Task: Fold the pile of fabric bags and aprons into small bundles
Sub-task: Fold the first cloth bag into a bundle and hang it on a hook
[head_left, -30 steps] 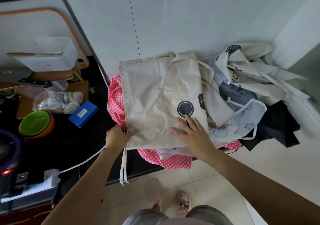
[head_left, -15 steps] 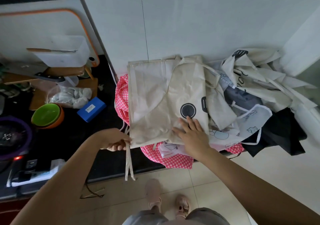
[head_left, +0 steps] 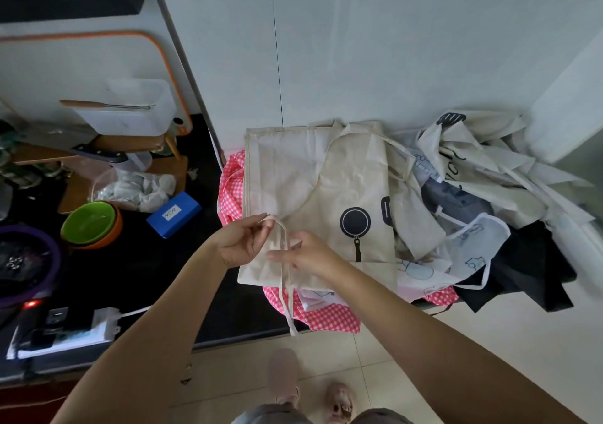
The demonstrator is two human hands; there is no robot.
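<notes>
The beige apron (head_left: 313, 201) lies spread on top of the pile at the counter's edge, its printed frying pan facing up, with a pink gingham cloth (head_left: 326, 317) under it. The left hand (head_left: 239, 242) pinches the looped top of the apron's tie strings (head_left: 283, 260) between thumb and fingertips, while the right hand (head_left: 308, 255) rests just beside it with thumb and fingers closing on the same strings lower down. The loose ends dangle past the counter edge toward the floor. The likeliest trouble is the strings slipping out of a light pinch, or trailing free and spoiling a tight bundle; a pull on them might also drag the half-folded apron off its soft, uneven base, since the gingham cloth already overhangs the edge. The apron looks like thin, creased cotton canvas, limp and matte; the strings are narrow flat tapes of the same stuff. To the right sits the jumble of unfolded bags and aprons (head_left: 483, 175), cream, grey and a black cloth (head_left: 528, 270), all crumpled.
</notes>
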